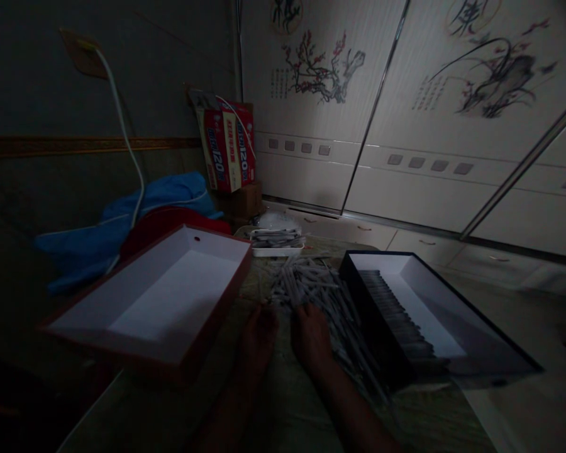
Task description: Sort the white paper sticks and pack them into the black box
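A loose pile of thin, pale sticks, perhaps pens, lies on the table between two boxes. At the near edge of the pile, my right hand has its fingers closed on some of these sticks, which point away from me. My left hand is beside it, fingers bent together; a faint thin stick seems to rise from the fingertips. The dimness hides the fingertips of both hands. To the right, a dark box with a white inside holds a row of similar sticks along its left wall.
A red-brown box with a bare white inside stands to the left. Behind the pile is a white tray of sticks. Blue cloth, a white cable and a red carton are farther back, near cabinet doors.
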`<state>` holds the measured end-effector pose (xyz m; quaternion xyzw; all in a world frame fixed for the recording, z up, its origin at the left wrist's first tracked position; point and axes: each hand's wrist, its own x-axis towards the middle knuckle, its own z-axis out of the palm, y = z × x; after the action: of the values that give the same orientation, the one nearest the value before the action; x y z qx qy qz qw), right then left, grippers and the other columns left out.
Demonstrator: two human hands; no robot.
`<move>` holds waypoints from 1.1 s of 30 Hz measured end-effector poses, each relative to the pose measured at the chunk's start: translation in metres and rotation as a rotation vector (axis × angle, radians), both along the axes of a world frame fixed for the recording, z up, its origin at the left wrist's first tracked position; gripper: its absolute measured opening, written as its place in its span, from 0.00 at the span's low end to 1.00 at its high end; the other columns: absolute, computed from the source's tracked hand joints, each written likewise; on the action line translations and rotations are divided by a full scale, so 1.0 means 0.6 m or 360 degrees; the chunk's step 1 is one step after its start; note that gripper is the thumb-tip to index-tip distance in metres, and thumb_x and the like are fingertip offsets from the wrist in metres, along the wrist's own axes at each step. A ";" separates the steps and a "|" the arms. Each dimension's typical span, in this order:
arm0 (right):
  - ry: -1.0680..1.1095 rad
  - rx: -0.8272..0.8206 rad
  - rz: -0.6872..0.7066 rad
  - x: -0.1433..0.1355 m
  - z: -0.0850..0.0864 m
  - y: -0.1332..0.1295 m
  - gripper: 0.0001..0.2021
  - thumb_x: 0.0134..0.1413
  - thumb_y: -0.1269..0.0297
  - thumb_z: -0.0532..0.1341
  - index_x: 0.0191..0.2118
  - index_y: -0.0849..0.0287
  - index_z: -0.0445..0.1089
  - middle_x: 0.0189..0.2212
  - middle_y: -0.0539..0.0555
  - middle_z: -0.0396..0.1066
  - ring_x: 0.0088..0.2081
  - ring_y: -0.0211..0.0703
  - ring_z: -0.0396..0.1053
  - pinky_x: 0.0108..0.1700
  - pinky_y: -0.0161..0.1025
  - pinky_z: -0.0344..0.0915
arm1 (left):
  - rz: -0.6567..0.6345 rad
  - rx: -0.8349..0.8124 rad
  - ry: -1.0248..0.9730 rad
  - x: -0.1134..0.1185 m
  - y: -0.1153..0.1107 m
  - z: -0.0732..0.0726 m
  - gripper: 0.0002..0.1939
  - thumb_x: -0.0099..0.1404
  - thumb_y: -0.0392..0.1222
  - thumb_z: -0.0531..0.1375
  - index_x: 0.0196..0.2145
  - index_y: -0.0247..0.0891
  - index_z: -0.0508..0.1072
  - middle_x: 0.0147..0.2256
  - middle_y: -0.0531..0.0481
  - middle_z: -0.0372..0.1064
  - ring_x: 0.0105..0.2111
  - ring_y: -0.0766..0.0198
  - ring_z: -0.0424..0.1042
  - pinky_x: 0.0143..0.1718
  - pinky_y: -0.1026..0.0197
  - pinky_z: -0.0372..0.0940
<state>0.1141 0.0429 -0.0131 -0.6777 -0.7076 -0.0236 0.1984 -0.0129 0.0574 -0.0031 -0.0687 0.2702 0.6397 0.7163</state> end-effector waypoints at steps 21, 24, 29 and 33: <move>0.1615 0.0212 -0.0058 0.067 0.024 -0.116 0.08 0.49 0.63 0.58 0.34 0.61 0.67 0.27 0.52 0.68 0.29 0.40 0.65 0.30 0.33 0.61 | -0.0274 0.0400 0.0922 0.042 -0.025 -0.006 0.15 0.44 0.45 0.67 0.25 0.34 0.70 0.22 0.53 0.70 0.21 0.66 0.70 0.25 0.63 0.64; 0.1694 0.0196 -0.0033 0.068 0.011 -0.119 0.08 0.49 0.62 0.58 0.34 0.60 0.66 0.29 0.53 0.70 0.30 0.41 0.67 0.30 0.32 0.62 | -0.0364 0.0455 0.1024 0.046 -0.028 -0.004 0.15 0.44 0.47 0.67 0.25 0.34 0.70 0.21 0.53 0.70 0.21 0.66 0.69 0.25 0.63 0.64; 0.1685 0.0151 -0.0076 0.067 0.000 -0.121 0.08 0.51 0.60 0.56 0.31 0.60 0.66 0.25 0.51 0.68 0.26 0.38 0.66 0.26 0.30 0.61 | -0.0464 0.0458 0.1176 0.048 -0.025 -0.008 0.16 0.44 0.49 0.66 0.25 0.34 0.70 0.20 0.53 0.69 0.19 0.66 0.68 0.23 0.64 0.62; 0.1427 0.0258 0.0046 0.077 0.002 -0.124 0.10 0.52 0.61 0.55 0.36 0.59 0.70 0.31 0.54 0.70 0.33 0.41 0.68 0.34 0.34 0.63 | -0.0490 0.0476 0.1129 0.048 -0.026 -0.009 0.15 0.44 0.47 0.67 0.26 0.34 0.70 0.21 0.53 0.70 0.20 0.66 0.69 0.24 0.64 0.63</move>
<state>0.1600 -0.0312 -0.0120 -0.5934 -0.5573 0.2196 0.5378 0.0156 0.0421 -0.0086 0.3021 0.4115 0.5414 0.6680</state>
